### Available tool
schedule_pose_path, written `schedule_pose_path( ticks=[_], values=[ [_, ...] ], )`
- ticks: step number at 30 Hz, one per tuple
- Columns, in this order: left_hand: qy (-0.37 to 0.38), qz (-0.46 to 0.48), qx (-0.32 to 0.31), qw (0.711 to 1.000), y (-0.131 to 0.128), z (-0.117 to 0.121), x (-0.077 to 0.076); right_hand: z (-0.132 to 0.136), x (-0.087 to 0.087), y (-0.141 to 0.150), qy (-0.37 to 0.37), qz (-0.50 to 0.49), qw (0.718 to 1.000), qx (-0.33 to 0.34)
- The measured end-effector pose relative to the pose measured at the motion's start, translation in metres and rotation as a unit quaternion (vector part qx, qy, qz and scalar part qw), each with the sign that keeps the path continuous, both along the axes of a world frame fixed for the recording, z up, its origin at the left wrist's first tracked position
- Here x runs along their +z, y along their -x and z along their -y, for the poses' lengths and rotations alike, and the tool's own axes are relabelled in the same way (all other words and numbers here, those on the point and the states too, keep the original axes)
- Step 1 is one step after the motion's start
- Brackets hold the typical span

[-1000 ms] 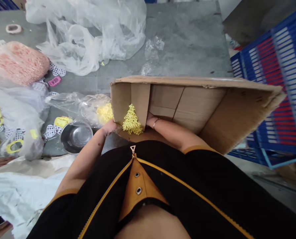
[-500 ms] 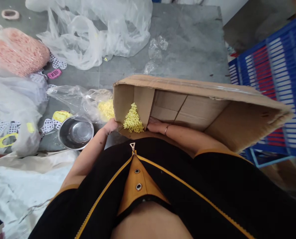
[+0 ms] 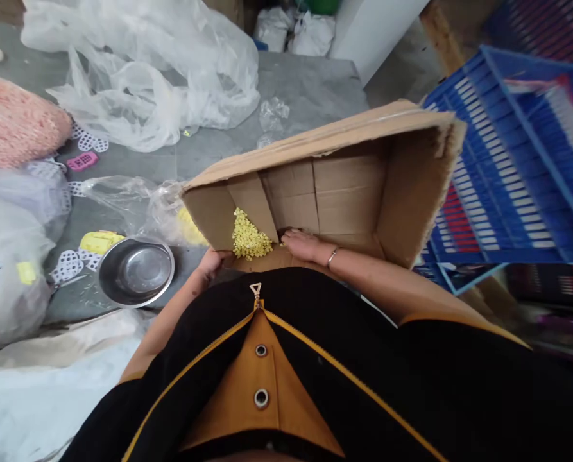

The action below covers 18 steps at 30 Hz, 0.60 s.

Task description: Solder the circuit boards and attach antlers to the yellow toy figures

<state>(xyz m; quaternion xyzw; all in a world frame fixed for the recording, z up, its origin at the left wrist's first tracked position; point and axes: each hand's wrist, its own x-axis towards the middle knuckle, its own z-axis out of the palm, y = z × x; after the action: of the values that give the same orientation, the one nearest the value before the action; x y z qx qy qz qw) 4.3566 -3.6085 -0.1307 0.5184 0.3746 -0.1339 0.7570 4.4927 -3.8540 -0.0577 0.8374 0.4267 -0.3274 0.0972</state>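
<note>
- The cardboard box [image 3: 348, 192] is tilted, its open side facing the person's body, above the grey table [image 3: 319, 83].
- The left hand [image 3: 212, 262] is at the box's near left corner, its arm reaching forward from the body. Its knuckles are bent and its fingertips go out of sight at the corner; it touches the cardboard, but how tightly it closes cannot be told.
- The right hand [image 3: 299, 244] is inside the box, back upward, fingers pointing left and lightly spread along the lower inner side. It is open, with no object seen in its grip; what lies under the palm is hidden.
- The right forearm crosses the box's near edge from the right, a thin bracelet [image 3: 332, 258] at the wrist.
- The small yellow pieces [image 3: 248, 239] are heaped in the box's left end, between the two hands, with a few beside the right fingertips.
- Left of the box are a clear bag [image 3: 135, 200] and a metal bowl [image 3: 144, 273]; right of it, a blue crate [image 3: 488, 160].
</note>
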Motion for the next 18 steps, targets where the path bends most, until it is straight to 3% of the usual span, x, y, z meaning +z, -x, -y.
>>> schedule_pose_path(
  ticks=[6, 8, 11, 14, 16, 18],
  values=[
    [0.037, 0.021, 0.059, 0.997, 0.0, 0.004, 0.002, 0.004, 0.036, 0.008, 0.023, 0.008, 1.0, 0.01],
    [0.04, 0.022, 0.072, 0.996, -0.004, -0.001, 0.004, 0.004, 0.054, 0.006, -0.002, 0.035, 0.999, 0.017],
    [0.039, 0.03, 0.095, 0.994, -0.008, -0.014, 0.012, 0.001, 0.093, 0.007, -0.122, 0.126, 0.984, 0.023],
    [0.03, 0.049, 0.139, 0.989, -0.005, -0.029, 0.027, 0.002, 0.137, 0.022, -0.28, 0.169, 0.945, -0.022],
    [0.019, 0.061, 0.175, 0.982, 0.001, -0.04, 0.038, 0.006, 0.154, 0.035, -0.364, 0.109, 0.92, -0.091],
    [0.018, 0.082, 0.213, 0.973, 0.009, -0.052, 0.049, 0.009, 0.154, 0.043, -0.373, -0.027, 0.911, -0.176]
  ],
)
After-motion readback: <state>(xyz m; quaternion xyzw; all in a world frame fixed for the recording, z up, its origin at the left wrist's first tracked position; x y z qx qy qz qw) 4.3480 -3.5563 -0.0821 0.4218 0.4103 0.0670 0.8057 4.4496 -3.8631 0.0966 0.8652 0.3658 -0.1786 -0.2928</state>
